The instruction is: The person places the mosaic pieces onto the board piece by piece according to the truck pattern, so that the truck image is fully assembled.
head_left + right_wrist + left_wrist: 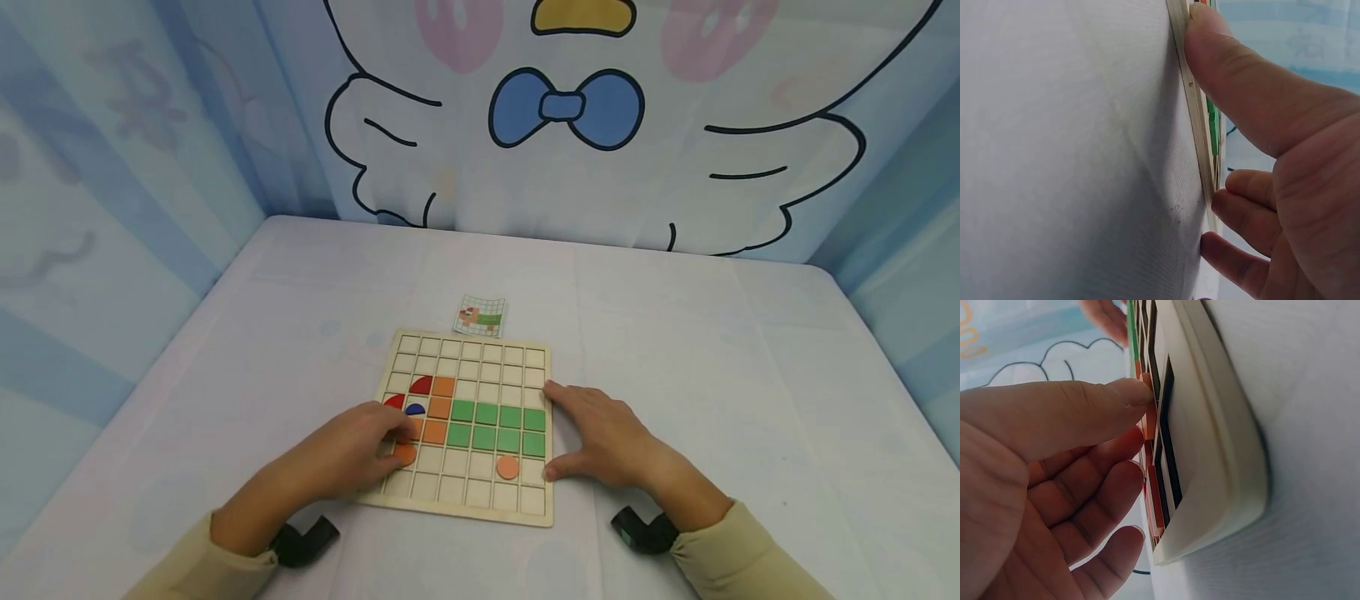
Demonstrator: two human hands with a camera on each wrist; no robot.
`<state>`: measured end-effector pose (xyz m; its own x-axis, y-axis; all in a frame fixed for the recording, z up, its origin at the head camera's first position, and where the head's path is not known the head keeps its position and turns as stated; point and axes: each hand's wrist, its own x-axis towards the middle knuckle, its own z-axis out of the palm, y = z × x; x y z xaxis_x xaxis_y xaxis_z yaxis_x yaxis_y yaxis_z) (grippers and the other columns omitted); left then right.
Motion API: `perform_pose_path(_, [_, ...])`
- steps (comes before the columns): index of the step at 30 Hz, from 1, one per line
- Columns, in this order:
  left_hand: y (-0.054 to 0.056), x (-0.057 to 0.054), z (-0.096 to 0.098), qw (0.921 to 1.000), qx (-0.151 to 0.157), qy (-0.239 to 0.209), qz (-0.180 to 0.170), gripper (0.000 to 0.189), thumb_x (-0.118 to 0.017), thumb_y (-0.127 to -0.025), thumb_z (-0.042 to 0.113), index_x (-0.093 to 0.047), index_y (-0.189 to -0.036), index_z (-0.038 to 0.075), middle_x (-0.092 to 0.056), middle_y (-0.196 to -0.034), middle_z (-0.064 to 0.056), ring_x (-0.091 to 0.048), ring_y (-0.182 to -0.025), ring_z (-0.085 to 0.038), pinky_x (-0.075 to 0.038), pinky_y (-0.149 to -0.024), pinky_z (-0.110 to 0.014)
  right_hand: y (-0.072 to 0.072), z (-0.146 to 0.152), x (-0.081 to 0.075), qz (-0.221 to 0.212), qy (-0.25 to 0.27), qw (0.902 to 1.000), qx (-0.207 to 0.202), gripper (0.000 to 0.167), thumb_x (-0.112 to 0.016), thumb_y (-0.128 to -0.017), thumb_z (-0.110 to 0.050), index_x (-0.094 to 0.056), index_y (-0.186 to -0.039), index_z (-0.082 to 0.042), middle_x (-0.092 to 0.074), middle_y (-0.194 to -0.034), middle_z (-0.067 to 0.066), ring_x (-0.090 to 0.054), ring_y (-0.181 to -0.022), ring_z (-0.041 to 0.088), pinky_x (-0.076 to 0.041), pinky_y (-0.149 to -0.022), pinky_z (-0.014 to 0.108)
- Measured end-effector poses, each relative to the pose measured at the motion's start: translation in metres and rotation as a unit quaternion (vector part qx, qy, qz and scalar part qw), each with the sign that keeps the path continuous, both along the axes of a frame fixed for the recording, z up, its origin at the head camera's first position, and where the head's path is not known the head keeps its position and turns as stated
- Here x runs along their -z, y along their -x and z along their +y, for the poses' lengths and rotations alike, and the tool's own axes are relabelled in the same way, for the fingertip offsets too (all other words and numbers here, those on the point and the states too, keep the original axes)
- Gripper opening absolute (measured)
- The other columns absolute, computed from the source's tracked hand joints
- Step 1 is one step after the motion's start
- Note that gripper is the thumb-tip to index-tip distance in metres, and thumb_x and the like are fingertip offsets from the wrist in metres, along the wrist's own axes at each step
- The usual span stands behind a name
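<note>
A wooden grid board [454, 487] lies on the table, with coloured tiles in its cells. Over its left side, my left hand [347, 447] pinches a round orange piece [406, 454] between thumb and finger, low against the grid. The same orange piece [1150, 412] shows by the thumb tip in the left wrist view. My right hand [617, 439] rests along the board's right edge, thumb and fingers spread and touching it. Near that edge lies another orange disc [507, 467]. Green squares [484, 437], orange squares [439, 407], red quarter-rounds [422, 385] and a blue half-round [415, 409] fill other cells.
A small picture card [480, 316] with a coloured grid figure lies just beyond the board's far edge. The white table [712, 375] extends around the board, and printed curtains [570, 183] hang behind and at the sides.
</note>
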<state>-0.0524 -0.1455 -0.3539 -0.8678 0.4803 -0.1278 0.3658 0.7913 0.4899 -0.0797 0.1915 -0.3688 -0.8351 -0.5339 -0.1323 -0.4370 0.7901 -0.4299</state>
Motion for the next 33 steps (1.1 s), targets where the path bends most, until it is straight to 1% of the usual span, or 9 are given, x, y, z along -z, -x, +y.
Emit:
perform_pose_path(6, [0.002,0.0,0.0,0.9999,-0.013,0.005,-0.004,0.021,-0.083,-0.082,0.01,-0.068,-0.097,0.013,-0.061,-0.093,0.007,-0.056,-0.091,-0.015,-0.051,-0.086,-0.04,-0.001,0.001,0.001,0.003,0.0,1.0,-0.001,0.101,-0.085,-0.074,-0.049,-0.04,-0.15,-0.001,-0.047,-0.148,0.018,-0.044,-0.133,0.041,-0.039,-0.098,0.063])
perform_pose_path(15, [0.006,-0.003,0.001,0.9991,-0.032,0.009,-0.027,0.022,-0.084,-0.082,0.016,-0.067,-0.095,0.015,-0.059,-0.09,0.007,-0.053,-0.088,-0.014,-0.049,-0.083,-0.038,-0.001,0.0,-0.001,-0.004,0.0,1.0,0.002,0.1,-0.084,-0.075,-0.051,-0.04,-0.15,-0.002,-0.046,-0.149,0.017,-0.043,-0.134,0.04,-0.038,-0.099,0.064])
perform_pose_path(19, [0.007,-0.003,0.0,0.9991,-0.033,0.005,-0.028,0.023,-0.085,-0.081,0.019,-0.067,-0.095,0.014,-0.059,-0.091,0.007,-0.053,-0.089,-0.014,-0.049,-0.084,-0.038,-0.001,0.0,-0.002,-0.003,-0.001,1.0,0.001,0.1,-0.085,-0.075,-0.05,-0.04,-0.15,-0.001,-0.046,-0.149,0.017,-0.043,-0.134,0.041,-0.038,-0.099,0.064])
perform_pose_path(24, [0.01,-0.002,-0.002,0.999,-0.034,0.003,-0.029,0.028,-0.086,-0.08,0.022,-0.068,-0.099,0.012,-0.061,-0.096,0.004,-0.054,-0.091,-0.016,-0.05,-0.086,-0.039,-0.001,0.0,-0.002,-0.006,0.0,1.0,0.005,0.101,-0.085,-0.074,-0.05,-0.04,-0.15,-0.001,-0.047,-0.149,0.017,-0.043,-0.134,0.041,-0.037,-0.099,0.064])
perform_pose_path(27, [0.011,-0.001,-0.004,0.9988,-0.034,0.003,-0.035,0.03,-0.086,-0.08,0.023,-0.068,-0.101,0.011,-0.062,-0.097,0.003,-0.054,-0.09,-0.016,-0.05,-0.085,-0.039,-0.001,0.0,-0.002,-0.008,0.001,0.9999,0.008,0.101,-0.085,-0.074,-0.05,-0.04,-0.15,-0.002,-0.047,-0.149,0.018,-0.043,-0.134,0.041,-0.037,-0.099,0.065])
perform_pose_path(33, [0.014,0.001,-0.007,0.999,-0.037,0.007,-0.025,0.037,-0.087,-0.079,0.028,-0.067,-0.102,0.009,-0.06,-0.094,0.002,-0.053,-0.088,-0.015,-0.05,-0.083,-0.038,-0.001,-0.001,-0.002,-0.008,0.001,0.9999,0.007,0.1,-0.085,-0.074,-0.049,-0.04,-0.15,-0.002,-0.046,-0.149,0.017,-0.042,-0.135,0.041,-0.037,-0.099,0.064])
